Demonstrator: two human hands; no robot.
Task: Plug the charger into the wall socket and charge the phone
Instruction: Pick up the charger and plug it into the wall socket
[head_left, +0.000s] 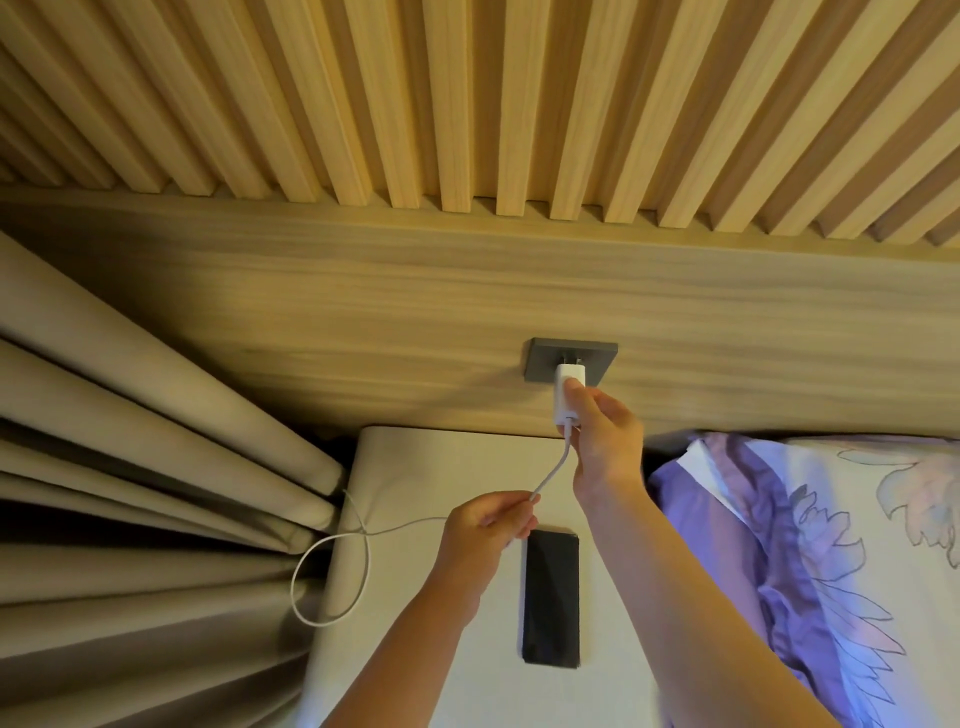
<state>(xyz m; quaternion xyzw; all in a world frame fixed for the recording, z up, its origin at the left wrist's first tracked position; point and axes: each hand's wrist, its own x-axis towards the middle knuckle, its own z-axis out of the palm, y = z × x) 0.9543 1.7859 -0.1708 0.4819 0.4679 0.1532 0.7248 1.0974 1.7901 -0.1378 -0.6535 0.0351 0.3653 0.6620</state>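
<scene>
A white charger (567, 385) is at the dark grey wall socket (543, 358) on the wooden panel, its prongs partly visible against the socket face. My right hand (605, 441) grips the charger's body from below. A white cable (332, 561) runs down from the charger, through my left hand (483, 535), then loops off to the left over the bed's edge. My left hand pinches the cable just above a black phone (550, 597), which lies flat on the beige sheet.
Beige curtains (145, 493) hang in folds at the left, touching the cable loop. A purple floral pillow (831, 545) lies at the right of the phone. Vertical wooden slats (467, 104) cover the wall above the panel.
</scene>
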